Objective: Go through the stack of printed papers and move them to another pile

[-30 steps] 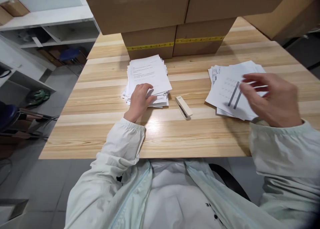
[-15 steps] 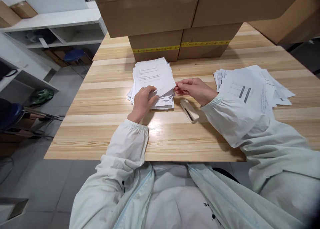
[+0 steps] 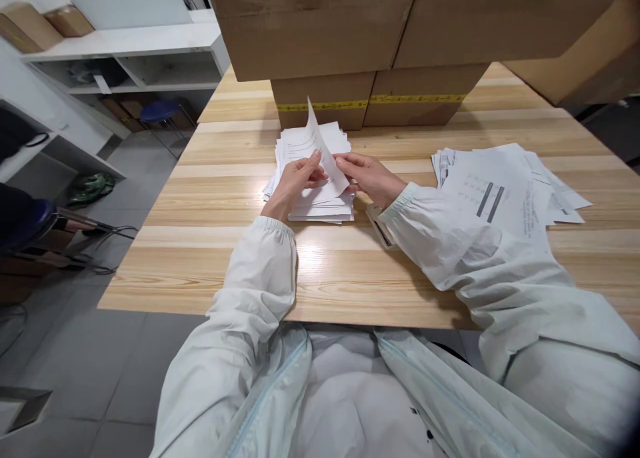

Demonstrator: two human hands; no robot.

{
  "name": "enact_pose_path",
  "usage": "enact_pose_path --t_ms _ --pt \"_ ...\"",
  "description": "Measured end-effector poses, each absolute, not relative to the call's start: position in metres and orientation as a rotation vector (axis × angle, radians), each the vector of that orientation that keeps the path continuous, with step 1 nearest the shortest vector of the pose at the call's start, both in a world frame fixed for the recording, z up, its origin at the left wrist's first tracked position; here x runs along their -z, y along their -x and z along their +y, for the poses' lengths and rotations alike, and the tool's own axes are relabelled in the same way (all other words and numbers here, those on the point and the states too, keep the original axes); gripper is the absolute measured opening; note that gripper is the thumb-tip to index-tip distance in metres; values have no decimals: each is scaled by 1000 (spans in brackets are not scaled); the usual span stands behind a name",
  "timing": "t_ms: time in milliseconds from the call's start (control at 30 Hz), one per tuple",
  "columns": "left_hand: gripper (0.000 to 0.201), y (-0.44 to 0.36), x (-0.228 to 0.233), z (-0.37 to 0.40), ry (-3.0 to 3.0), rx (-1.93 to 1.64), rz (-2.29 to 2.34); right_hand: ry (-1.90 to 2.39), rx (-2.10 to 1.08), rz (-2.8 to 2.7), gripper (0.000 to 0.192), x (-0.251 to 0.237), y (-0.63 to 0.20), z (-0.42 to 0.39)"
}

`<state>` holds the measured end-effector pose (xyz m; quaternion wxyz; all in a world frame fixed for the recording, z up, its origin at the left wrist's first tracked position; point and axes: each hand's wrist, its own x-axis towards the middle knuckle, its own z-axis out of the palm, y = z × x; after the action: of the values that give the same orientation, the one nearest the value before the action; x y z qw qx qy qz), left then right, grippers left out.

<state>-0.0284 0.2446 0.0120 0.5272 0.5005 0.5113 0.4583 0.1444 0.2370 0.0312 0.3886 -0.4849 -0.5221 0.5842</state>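
Observation:
A stack of printed white sheets (image 3: 320, 201) lies on the wooden table (image 3: 350, 271) in front of me. My left hand (image 3: 296, 181) and my right hand (image 3: 367, 177) both pinch the top sheet (image 3: 315, 141), which is lifted and curls upward off the stack. A beige stapler (image 3: 379, 223) lies just right of the stack, mostly hidden under my right sleeve. A second, looser pile of printed sheets (image 3: 505, 188) is spread out farther right on the table.
Large cardboard boxes (image 3: 350, 45) with yellow tape stand at the back of the table, right behind the stack. White shelving (image 3: 125, 58) and a blue stool (image 3: 160, 109) are on the left, beyond the table's edge. Grey tiled floor lies below.
My right hand came from the right pile across to the left stack. Both hands have taken hold of the top sheet and raised it off the stack.

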Motion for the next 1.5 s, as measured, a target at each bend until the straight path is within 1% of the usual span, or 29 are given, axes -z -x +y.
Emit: enact_pose_path --t_ms 133,300,733,833,967,1067,1167,1233,1267,1300,1367,1400,1500 --pt "46 25 -13 245 -1216 -1131 1232 1196 -1436 -1467 32 -23 -143 234" --pt "43 25 -11 244 -1229 -1144 1224 1206 -1426 -1497 36 -19 -144 236" --pt "44 25 -8 245 -1227 -1167 1238 1235 -1432 -1486 31 -22 -143 233" --pt "41 26 -6 246 -1217 -1167 1226 1231 -1431 -1421 29 -21 -143 234" --pt "28 28 3 250 -1163 -1231 1218 1158 -1524 -1295 46 -18 -144 238" --pt "42 28 13 253 -1161 -1380 1268 1140 -1563 -1235 47 -16 -147 242" --pt "56 28 21 254 -1193 -1494 1331 1129 -1584 -1213 38 -14 -148 243" --pt "61 27 24 254 -1216 -1533 1356 1122 -1593 -1210 31 -14 -148 243" --pt "59 27 24 254 -1228 -1534 1358 1123 -1595 -1213 28 -14 -148 243" --pt "53 27 23 254 -1243 -1522 1352 1130 -1595 -1218 26 -15 -147 242" --pt "33 26 19 252 -1281 -1456 1323 1155 -1578 -1241 24 -16 -146 240" --pt "24 26 16 251 -1292 -1410 1304 1167 -1563 -1264 25 -16 -145 240" --pt "10 25 6 247 -1221 -1306 1237 1193 -1489 -1377 38 -15 -144 237"
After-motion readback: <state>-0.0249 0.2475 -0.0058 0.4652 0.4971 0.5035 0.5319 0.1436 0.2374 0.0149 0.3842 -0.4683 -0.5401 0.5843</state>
